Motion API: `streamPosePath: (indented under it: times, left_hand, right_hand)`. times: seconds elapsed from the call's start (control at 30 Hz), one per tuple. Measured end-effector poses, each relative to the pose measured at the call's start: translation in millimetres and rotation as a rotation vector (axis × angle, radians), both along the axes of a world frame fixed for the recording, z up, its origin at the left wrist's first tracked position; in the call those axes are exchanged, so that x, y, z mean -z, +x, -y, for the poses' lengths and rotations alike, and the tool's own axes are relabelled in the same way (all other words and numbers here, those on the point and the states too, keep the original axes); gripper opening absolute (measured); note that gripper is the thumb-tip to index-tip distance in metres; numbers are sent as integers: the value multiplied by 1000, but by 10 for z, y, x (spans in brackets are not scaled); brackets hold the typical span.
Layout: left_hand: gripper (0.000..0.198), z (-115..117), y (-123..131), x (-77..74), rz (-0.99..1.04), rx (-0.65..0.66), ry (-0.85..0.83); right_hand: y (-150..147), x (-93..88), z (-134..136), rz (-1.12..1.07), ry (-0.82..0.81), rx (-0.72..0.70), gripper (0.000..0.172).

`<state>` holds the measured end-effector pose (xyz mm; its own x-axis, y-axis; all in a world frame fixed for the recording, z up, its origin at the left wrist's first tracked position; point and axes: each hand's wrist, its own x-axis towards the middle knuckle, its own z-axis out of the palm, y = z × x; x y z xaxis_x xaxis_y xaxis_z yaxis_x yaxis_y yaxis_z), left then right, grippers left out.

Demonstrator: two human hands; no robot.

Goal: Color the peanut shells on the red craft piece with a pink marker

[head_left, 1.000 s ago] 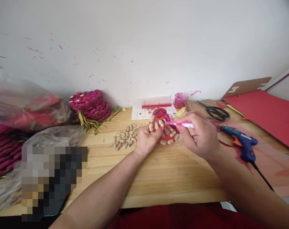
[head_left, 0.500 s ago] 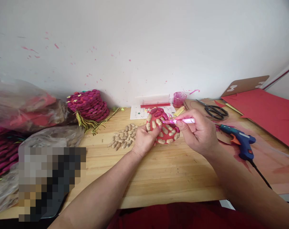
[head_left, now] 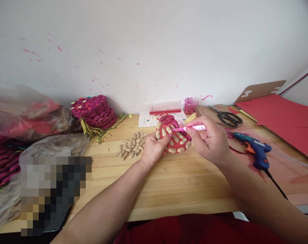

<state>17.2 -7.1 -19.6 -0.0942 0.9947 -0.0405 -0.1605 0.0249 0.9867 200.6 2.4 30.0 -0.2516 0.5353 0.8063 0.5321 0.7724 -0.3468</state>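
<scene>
My left hand [head_left: 155, 148] grips the lower left edge of a round red disc [head_left: 170, 140], thumb on top. Peanuts in their shells are fixed over the disc; those along its top and right are magenta, the others bare tan. My right hand [head_left: 207, 139] pinches a paintbrush [head_left: 200, 127] with a white, pink-smeared handle. Its magenta tip points left and rests at or just over peanuts near the disc's middle. Fingers hide part of the disc's left edge. To the left of the disc lies a pile of loose unpainted peanuts [head_left: 131, 146].
A pink-stained cup [head_left: 190, 105] stands by the wall. Scissors [head_left: 229, 118], a blue glue gun [head_left: 258, 150] and red sheets [head_left: 283, 117] lie on the right. On the left are stacked magenta peanut discs [head_left: 93, 112] and plastic bags [head_left: 52, 145]. A white card [head_left: 145, 120] lies behind the disc.
My right hand has shifted slightly left with the paintbrush, its tip moving a little across the peanuts. My left hand and the disc stay almost still.
</scene>
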Motion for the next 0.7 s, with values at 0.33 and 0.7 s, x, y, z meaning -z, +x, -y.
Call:
streamPosePath:
  times: [0.33, 0.7]
  left_hand:
    - [45, 3, -2, -10, 14, -6, -20]
    - [45, -1, -3, 2, 3, -16, -32]
  right_hand:
    - [11, 2, -4, -59, -37, -2, 4]
    - [21, 22, -26, -74, -77, 45, 2]
